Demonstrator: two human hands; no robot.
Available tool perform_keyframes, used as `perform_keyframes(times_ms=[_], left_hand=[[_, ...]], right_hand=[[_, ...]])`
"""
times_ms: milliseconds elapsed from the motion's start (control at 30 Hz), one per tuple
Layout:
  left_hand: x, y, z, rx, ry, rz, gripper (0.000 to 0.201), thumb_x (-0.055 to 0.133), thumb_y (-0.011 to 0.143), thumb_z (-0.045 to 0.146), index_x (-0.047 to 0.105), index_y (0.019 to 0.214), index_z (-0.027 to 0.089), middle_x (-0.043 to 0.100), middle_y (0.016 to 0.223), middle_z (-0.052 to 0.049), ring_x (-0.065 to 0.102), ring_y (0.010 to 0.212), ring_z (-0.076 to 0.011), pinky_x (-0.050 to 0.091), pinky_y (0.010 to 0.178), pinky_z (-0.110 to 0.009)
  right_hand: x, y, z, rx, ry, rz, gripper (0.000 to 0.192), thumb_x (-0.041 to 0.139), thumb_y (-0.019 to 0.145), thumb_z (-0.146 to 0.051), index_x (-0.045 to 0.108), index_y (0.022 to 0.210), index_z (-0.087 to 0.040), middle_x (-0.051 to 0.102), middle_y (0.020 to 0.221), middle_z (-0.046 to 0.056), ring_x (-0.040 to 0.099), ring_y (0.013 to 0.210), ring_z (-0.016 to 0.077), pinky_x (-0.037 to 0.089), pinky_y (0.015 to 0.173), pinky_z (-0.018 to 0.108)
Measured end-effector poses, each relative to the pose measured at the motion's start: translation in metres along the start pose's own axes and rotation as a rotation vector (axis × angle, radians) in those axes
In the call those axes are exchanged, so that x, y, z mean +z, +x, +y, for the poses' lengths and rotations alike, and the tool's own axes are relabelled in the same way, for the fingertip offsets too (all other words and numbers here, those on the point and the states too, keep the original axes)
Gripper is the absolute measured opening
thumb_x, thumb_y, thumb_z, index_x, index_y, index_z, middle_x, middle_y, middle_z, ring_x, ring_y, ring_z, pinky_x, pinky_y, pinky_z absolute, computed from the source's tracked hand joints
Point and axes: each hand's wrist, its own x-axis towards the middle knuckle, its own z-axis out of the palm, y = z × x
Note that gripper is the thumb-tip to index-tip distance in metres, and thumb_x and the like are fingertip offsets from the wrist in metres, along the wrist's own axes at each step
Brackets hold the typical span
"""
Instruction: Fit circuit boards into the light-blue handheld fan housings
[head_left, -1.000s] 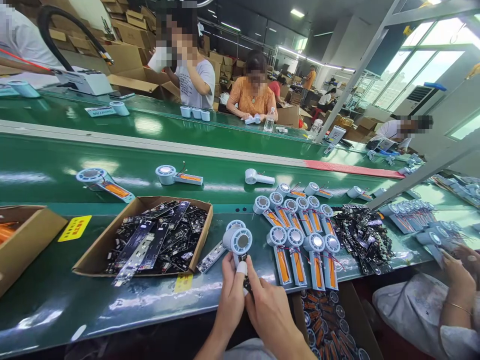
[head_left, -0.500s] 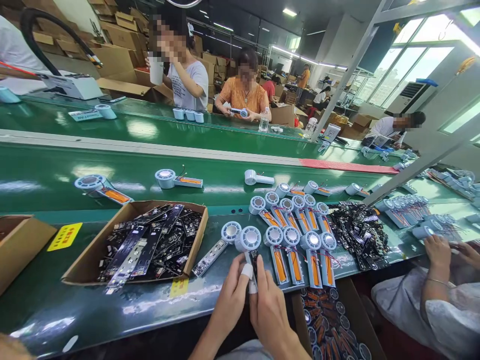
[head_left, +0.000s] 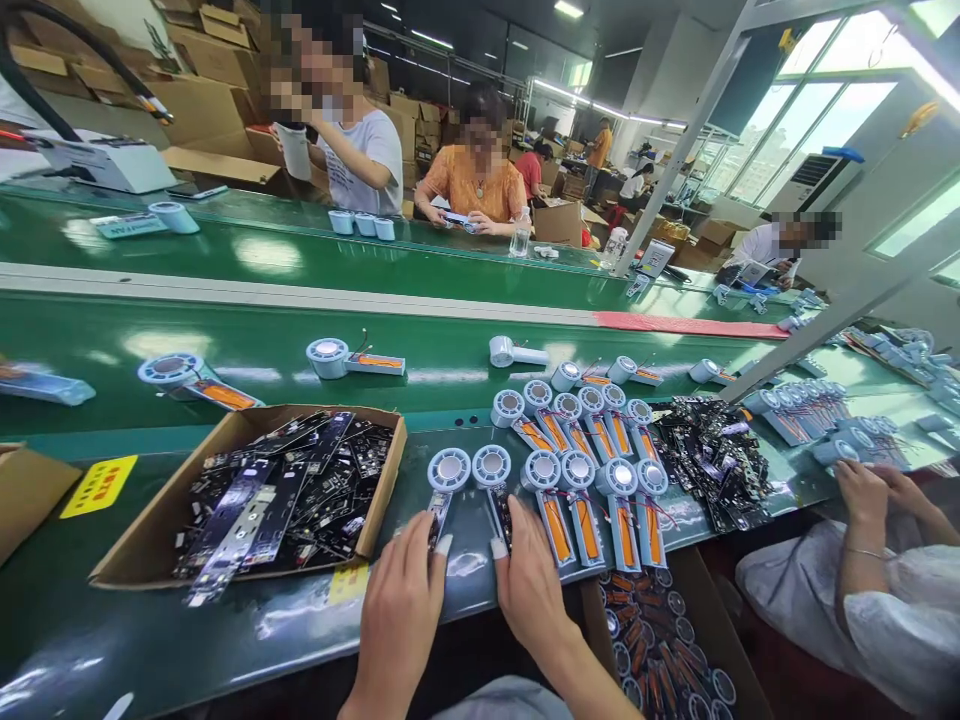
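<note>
My left hand (head_left: 405, 595) is closed around the handle of a light-blue handheld fan (head_left: 450, 469), its round head pointing away from me. Beside it, my right hand (head_left: 531, 565) grips the handle of a second light-blue fan (head_left: 491, 466). A dark circuit board shows in each handle, partly covered by my fingers. Pale covers sit on both thumbs. Just right of my right hand lie several fans (head_left: 556, 528) with orange strips and wires in their open handles.
Left of my hands stands a cardboard box (head_left: 384, 492) of circuit boards. A pile of boards (head_left: 716, 465) lies right of the fans. Beyond, a green belt (head_left: 442, 372) carries more fans. Below the table edge is a box of fans (head_left: 660, 640). A co-worker's hands (head_left: 862, 495) work at right.
My left hand has left the right fan and moved left onto the other one, which now stands straighter beside it. My right hand stays on its fan. Another fan has appeared at the far left.
</note>
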Motion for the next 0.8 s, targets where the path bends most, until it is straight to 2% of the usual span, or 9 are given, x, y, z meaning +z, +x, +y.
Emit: perform_keyframes(times_ms=[133, 367, 600, 800], left_hand=[[0.003, -0.012, -0.002, -0.029, -0.083, 0.038, 0.031, 0.044, 0.103, 0.027, 0.058, 0.125, 0.012, 0.071, 0.121, -0.017, 0.07, 0.105, -0.0276, 0.054, 0.089, -0.04], [0.01, -0.017, -0.005, -0.002, -0.104, 0.097, 0.026, 0.054, 0.099, 0.021, 0.064, 0.121, 0.012, 0.072, 0.12, -0.017, 0.071, 0.102, -0.0264, 0.054, 0.09, -0.04], [0.01, -0.02, -0.008, 0.012, -0.104, 0.138, 0.03, 0.058, 0.096, 0.018, 0.063, 0.126, 0.016, 0.074, 0.116, -0.014, 0.072, 0.101, -0.0251, 0.054, 0.092, -0.041], [0.012, -0.015, -0.008, -0.061, -0.068, 0.009, 0.04, 0.05, 0.1, 0.027, 0.053, 0.139, 0.018, 0.072, 0.121, -0.013, 0.069, 0.11, -0.0273, 0.055, 0.093, -0.044]], right_hand=[[-0.002, -0.003, 0.0, 0.006, 0.034, 0.035, 0.052, 0.038, 0.091, -0.006, 0.042, 0.142, -0.011, 0.061, 0.134, 0.018, 0.058, 0.128, 0.0264, 0.056, 0.102, 0.048], [-0.002, -0.003, 0.0, -0.06, -0.021, 0.049, 0.041, 0.04, 0.093, -0.008, 0.051, 0.132, -0.012, 0.062, 0.133, 0.018, 0.058, 0.128, 0.0266, 0.055, 0.103, 0.048], [0.004, -0.008, 0.001, -0.017, -0.002, 0.044, 0.046, 0.041, 0.092, -0.008, 0.052, 0.136, -0.014, 0.06, 0.137, 0.016, 0.056, 0.13, 0.0268, 0.055, 0.103, 0.046], [0.006, -0.006, 0.0, 0.025, 0.054, 0.006, 0.063, 0.04, 0.089, -0.006, 0.036, 0.152, -0.014, 0.059, 0.139, 0.016, 0.056, 0.13, 0.0276, 0.053, 0.105, 0.049]])
